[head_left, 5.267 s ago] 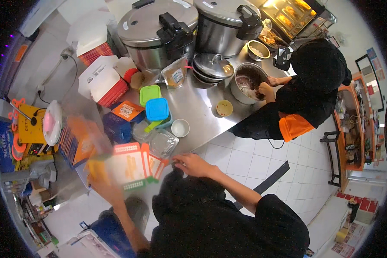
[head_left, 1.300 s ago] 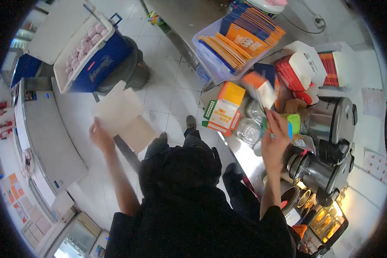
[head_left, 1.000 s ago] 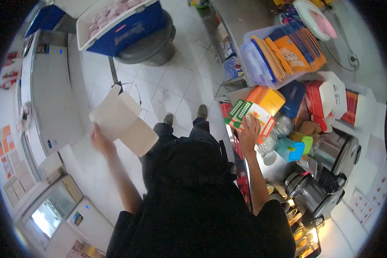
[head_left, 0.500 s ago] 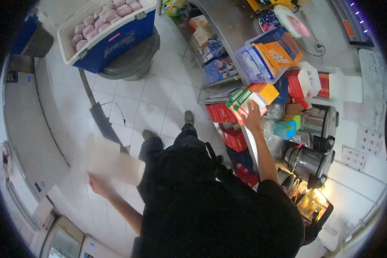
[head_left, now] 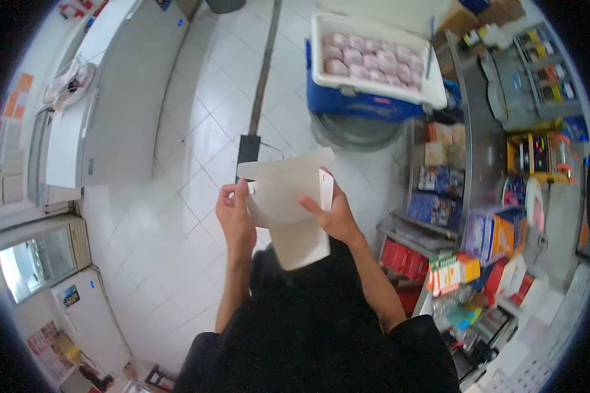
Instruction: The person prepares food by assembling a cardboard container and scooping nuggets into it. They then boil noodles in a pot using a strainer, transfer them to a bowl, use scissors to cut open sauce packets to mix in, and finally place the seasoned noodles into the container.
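An unfolded white cardboard box [head_left: 285, 196] is held in front of my body, its plain inside facing up and its flaps partly raised. My left hand [head_left: 236, 208] is closed on the box's left edge, thumb and fingers at a side flap. On the opposite edge, my right hand [head_left: 334, 215] grips the card with its thumb lying on the inside face. The fingers behind the card are hidden. One panel of the box hangs toward my black shirt.
Ahead stands a blue and white cooler [head_left: 364, 105] full of pale pink wrapped lumps, on a grey round bin [head_left: 354, 134]. To the right runs a metal counter [head_left: 482, 131] with shelves of packages; colourful cartons [head_left: 452, 272] lie nearer. A white chest freezer [head_left: 128, 98] is at left.
My right hand has left the stacked cartons and now grips the box. The left hand has brought the box to the middle. The view has turned left.
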The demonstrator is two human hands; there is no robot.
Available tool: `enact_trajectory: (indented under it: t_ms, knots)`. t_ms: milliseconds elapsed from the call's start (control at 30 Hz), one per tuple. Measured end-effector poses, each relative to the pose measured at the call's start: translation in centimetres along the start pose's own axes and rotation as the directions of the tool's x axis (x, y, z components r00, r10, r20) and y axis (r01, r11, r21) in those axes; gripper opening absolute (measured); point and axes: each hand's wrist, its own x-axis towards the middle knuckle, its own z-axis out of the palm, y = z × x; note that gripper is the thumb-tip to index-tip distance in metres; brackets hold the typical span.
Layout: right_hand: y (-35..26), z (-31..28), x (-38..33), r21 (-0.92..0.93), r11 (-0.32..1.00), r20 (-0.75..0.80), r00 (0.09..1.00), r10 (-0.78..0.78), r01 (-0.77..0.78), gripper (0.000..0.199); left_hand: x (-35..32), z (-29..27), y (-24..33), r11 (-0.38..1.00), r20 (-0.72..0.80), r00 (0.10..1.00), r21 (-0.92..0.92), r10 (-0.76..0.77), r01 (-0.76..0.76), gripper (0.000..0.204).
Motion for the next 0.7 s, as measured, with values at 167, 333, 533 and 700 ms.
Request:
enact_trajectory:
  t_ms: [167, 333, 533, 700]
  knots:
    - [-3.8, 4.2, 11.7, 0.14, 0.971, 0.255, 0.955, 0.153, -0.193, 0.047, 7.0, -1.5, 0.7, 0.973, 0.236, 0.971, -0.21, -0.044, 0.095, 0.05]
    - [0.6, 9.8, 22.9, 0.364, 0.923, 0.276, 0.961, 0.021, -0.124, 0.05, 17.9, 1.0, 3.9, 0.927, 0.109, 0.986, -0.342, -0.125, 0.155, 0.066]
    - [-11.7, 15.2, 42.8, -0.164, 0.986, 0.476, 0.878, 0.051, 0.031, 0.037, 33.4, 3.9, 14.5, 0.974, 0.048, 0.999, 0.226, 0.022, -0.033, 0.041]
    - [-19.5, 19.1, 55.9, -0.095, 0.968, 0.494, 0.856, -0.156, 0.231, 0.034, 47.4, 7.6, 22.7, 0.983, -0.111, 0.987, 0.159, 0.113, -0.094, 0.052]
